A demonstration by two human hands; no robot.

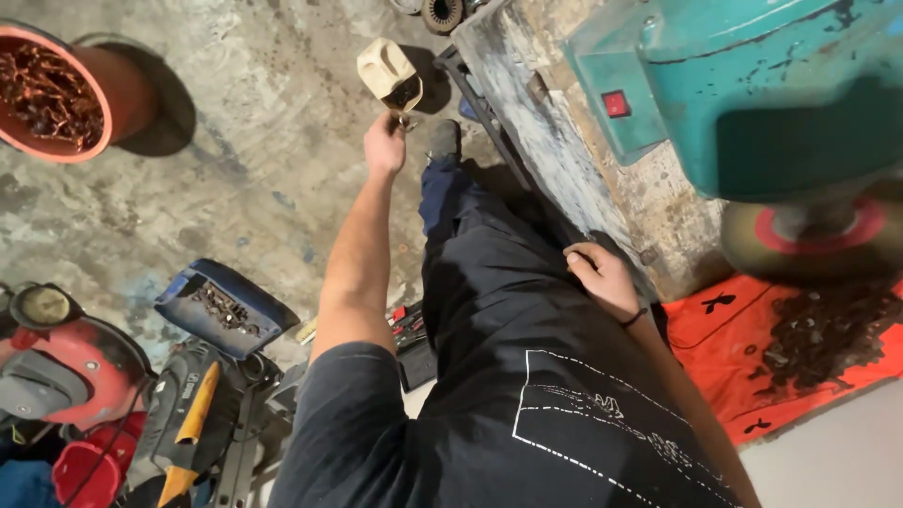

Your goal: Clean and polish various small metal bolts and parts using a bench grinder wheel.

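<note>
- Cream plastic jug (388, 73), cut open at the top and dirty, with dark small pieces inside, stands on the stained, mottled concrete floor (254, 141), close to the corner of the worn wooden bench (564, 160).
- Bare floor lies open on the jug's far side, toward a round terracotta-coloured bucket (89, 94) full of rusty metal scraps, well apart from the jug.
- On the bench beyond the jug sits a teal metal grinder (752, 85) with a red switch and a round buffing wheel (814, 235).
- Left hand (384, 143) reaches out just below the jug, fingers curled together at its lower edge; whether they grip it cannot be told.
- Right hand (602, 277), loosely curled and holding nothing, rests at the bench's edge against dark trousers (489, 282).
</note>
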